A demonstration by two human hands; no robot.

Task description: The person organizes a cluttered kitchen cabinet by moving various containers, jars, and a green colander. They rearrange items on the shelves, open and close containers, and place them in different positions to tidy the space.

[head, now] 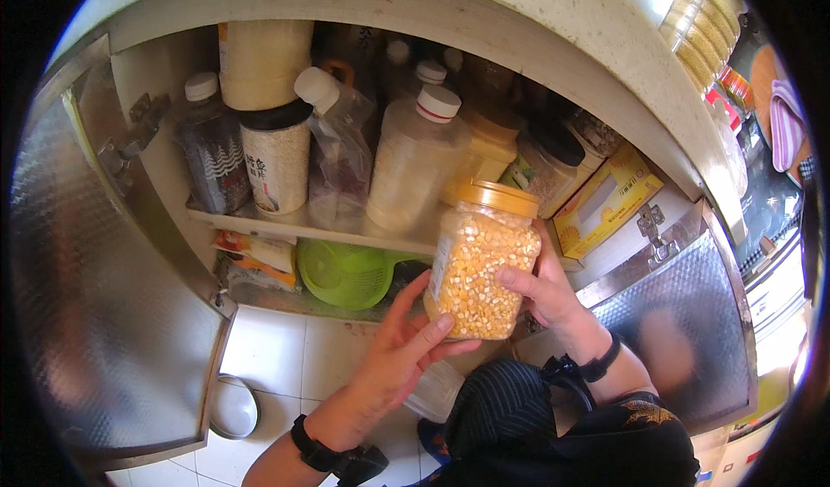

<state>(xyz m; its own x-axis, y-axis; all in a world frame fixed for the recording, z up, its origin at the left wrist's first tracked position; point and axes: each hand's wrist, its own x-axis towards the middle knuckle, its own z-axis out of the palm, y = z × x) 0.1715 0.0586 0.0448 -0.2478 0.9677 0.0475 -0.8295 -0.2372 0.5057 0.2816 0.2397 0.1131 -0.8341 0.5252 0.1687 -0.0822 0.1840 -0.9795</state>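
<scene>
Both hands hold a clear plastic jar of cracked yellow corn, its gold lid screwed on. My left hand supports the jar from below at its lower left, thumb on the front. On the right side, my right hand grips the jar with its thumb across the front. The jar tilts slightly in front of an open cabinet. Behind it on the upper shelf stand a large clear bottle with a white and red cap, a black-lidded jar of pale grains, and a bagged bottle.
Two textured metal doors stand open on either side. A green plastic strainer and food packets lie on the lower shelf. A yellow box leans at the right. On the tiled floor is a round metal pan.
</scene>
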